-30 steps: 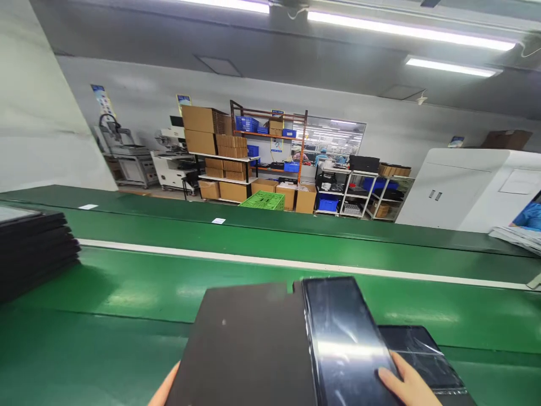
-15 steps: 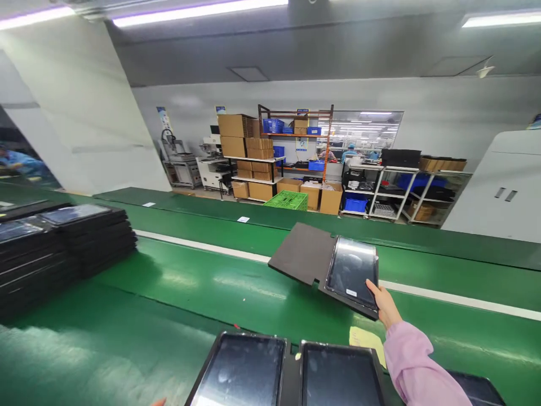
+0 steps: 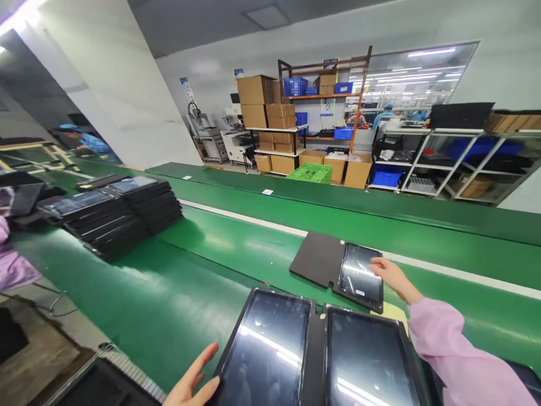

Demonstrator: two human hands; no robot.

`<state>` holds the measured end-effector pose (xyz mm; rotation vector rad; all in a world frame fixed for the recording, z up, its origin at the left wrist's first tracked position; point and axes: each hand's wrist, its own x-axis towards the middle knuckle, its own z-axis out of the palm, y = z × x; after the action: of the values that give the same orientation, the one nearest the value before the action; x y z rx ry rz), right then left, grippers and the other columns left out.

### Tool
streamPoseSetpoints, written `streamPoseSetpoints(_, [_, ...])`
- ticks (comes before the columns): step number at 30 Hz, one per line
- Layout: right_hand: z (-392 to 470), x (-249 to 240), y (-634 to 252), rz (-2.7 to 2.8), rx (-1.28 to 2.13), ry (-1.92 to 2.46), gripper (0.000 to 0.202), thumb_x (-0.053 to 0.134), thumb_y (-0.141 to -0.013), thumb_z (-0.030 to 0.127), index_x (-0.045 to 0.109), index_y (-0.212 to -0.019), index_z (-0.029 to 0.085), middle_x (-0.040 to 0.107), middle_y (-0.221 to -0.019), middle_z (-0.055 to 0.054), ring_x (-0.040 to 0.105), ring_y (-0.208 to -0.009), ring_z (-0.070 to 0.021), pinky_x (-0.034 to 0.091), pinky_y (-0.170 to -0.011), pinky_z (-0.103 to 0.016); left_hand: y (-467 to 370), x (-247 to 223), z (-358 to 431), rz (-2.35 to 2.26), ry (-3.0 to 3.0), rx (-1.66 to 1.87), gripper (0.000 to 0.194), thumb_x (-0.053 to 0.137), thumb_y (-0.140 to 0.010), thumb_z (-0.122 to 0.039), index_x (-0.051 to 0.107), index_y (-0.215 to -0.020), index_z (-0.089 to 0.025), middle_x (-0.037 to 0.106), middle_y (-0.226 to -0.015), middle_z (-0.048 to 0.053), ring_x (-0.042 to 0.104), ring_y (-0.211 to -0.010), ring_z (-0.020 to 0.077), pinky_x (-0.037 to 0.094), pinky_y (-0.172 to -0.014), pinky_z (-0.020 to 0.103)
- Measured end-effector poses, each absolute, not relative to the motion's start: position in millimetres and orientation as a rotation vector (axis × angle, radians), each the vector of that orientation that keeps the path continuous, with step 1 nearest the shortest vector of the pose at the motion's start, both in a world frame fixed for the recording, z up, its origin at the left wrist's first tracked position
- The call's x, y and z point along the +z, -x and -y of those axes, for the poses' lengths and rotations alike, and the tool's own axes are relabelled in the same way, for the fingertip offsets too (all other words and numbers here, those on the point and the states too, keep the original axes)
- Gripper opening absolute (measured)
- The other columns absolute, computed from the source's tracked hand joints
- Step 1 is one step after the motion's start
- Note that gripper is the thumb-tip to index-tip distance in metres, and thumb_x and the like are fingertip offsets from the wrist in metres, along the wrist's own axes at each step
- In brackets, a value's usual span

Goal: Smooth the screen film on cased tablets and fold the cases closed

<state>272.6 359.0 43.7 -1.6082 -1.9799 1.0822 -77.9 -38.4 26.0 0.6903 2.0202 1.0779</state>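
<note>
A black tablet in an open folio case lies flat on the green conveyor belt. My right hand, in a pink sleeve, rests with spread fingers at the tablet's right edge. Closer to me, two black tablets lie side by side with glossy screens up. The fingers of my left hand are apart and touch the lower left corner of the left tablet.
Stacks of black tablet cases stand on the belt at the left. A person's pink sleeve shows at the left edge. Beyond the belt are shelves with cardboard boxes, blue bins and a green crate.
My right hand has set the open tablet case down on the belt; it was held tilted in the air before. The view has swung left and down, and my left hand has come into sight.
</note>
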Motion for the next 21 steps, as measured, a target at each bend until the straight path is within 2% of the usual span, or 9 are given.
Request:
streamPoseSetpoints(2, [-323.8,70.3,-252.4,2.229,1.131,1.354,0.022,0.049,-0.084,0.029,0.065,-0.092,0.016,0.067,-0.083,-0.005,0.063,-0.079,-0.0210,0.048,-0.076,-0.031,75.8,24.6,28.2,-1.955,-0.783,1.048,0.097,0.060,-0.060,-0.068,0.032,-0.136,-0.014,0.028,-0.147,0.011,0.023,-0.138,0.0258,0.021,-0.116,0.044])
streamPoseSetpoints(4, [-283.5,85.1,-225.0,2.421,1.115,1.116,0.019,0.051,-0.085,0.027,0.068,-0.088,0.020,0.067,-0.086,-0.002,0.062,-0.083,-0.0192,0.046,-0.079,-0.028,73.1,24.4,18.9,-1.874,-0.842,1.040,0.097,0.061,-0.062,-0.065,0.029,-0.139,-0.014,0.024,-0.148,0.009,0.021,-0.139,0.0245,0.018,-0.117,0.040])
streamPoseSetpoints(7, [-237.5,84.7,-180.4,2.559,0.948,0.969,0.019,0.056,-0.084,0.020,0.068,-0.099,0.017,0.065,-0.102,-0.008,0.058,-0.097,-0.0239,0.042,-0.089,-0.034,69.7,26.4,10.0,-1.709,-0.829,1.057,0.098,0.064,-0.064,-0.059,0.022,-0.142,-0.016,0.022,-0.150,0.006,0.023,-0.138,0.0233,0.020,-0.116,0.036])
streamPoseSetpoints(9, [-224.9,76.5,-156.5,2.592,0.841,0.985,0.021,0.060,-0.082,0.016,0.067,-0.101,0.013,0.063,-0.104,-0.012,0.056,-0.098,-0.0270,0.042,-0.088,-0.037,68.3,27.7,7.8,-1.630,-0.786,1.084,0.101,0.066,-0.064,-0.056,0.016,-0.143,-0.017,0.022,-0.150,0.006,0.025,-0.137,0.0236,0.024,-0.115,0.035])
streamPoseSetpoints(13, [-221.6,68.7,-134.0,2.605,0.697,1.006,0.008,0.062,-0.081,0.009,0.068,-0.080,0.014,0.065,-0.091,-0.008,0.058,-0.089,-0.0229,0.045,-0.081,-0.034,65.1,25.7,7.9,-1.578,-0.742,1.120,0.098,0.065,-0.067,-0.053,0.013,-0.144,-0.021,0.020,-0.151,0.004,0.020,-0.139,0.0218,0.020,-0.116,0.035])
streamPoseSetpoints(16, [-195.0,75.4,-135.3,2.601,0.551,0.982,0.014,0.057,-0.085,0.010,0.065,-0.074,0.014,0.064,-0.093,-0.010,0.054,-0.094,-0.0268,0.041,-0.084,-0.041,61.3,20.3,9.1,-1.624,-0.735,1.180,0.099,0.065,-0.067,-0.053,0.010,-0.144,-0.025,0.014,-0.152,0.003,0.017,-0.140,0.0217,0.013,-0.117,0.038])
streamPoseSetpoints(18, [-155.7,80.9,-142.7,2.654,0.560,0.833,0.019,0.056,-0.085,0.012,0.062,-0.067,0.016,0.064,-0.081,-0.009,0.056,-0.082,-0.0242,0.043,-0.078,-0.038,59.6,16.5,11.1,-1.660,-0.721,1.227,0.105,0.066,-0.066,-0.054,0.001,-0.144,-0.028,0.015,-0.152,0.005,0.017,-0.140,0.0231,0.013,-0.117,0.043])
streamPoseSetpoints(20, [-109.9,85.8,-154.7,2.706,0.792,0.322,0.031,0.056,-0.085,0.019,0.053,-0.054,0.020,0.056,-0.055,-0.002,0.053,-0.057,-0.0172,0.045,-0.060,-0.030,60.1,13.8,14.4,-1.697,-0.743,1.282,0.099,0.067,-0.065,-0.052,0.009,-0.143,-0.035,0.013,-0.152,0.003,0.016,-0.140,0.0237,0.016,-0.116,0.045])
streamPoseSetpoints(21, [-89.8,88.4,-162.2,2.622,0.976,0.044,0.036,0.052,-0.089,0.023,0.050,-0.053,0.021,0.052,-0.049,0.000,0.050,-0.050,-0.0153,0.044,-0.054,-0.027,61.5,13.0,16.5,-1.716,-0.792,1.286,0.083,0.068,-0.066,-0.050,0.028,-0.138,-0.037,0.011,-0.153,0.000,0.015,-0.140,0.0241,0.017,-0.115,0.044])
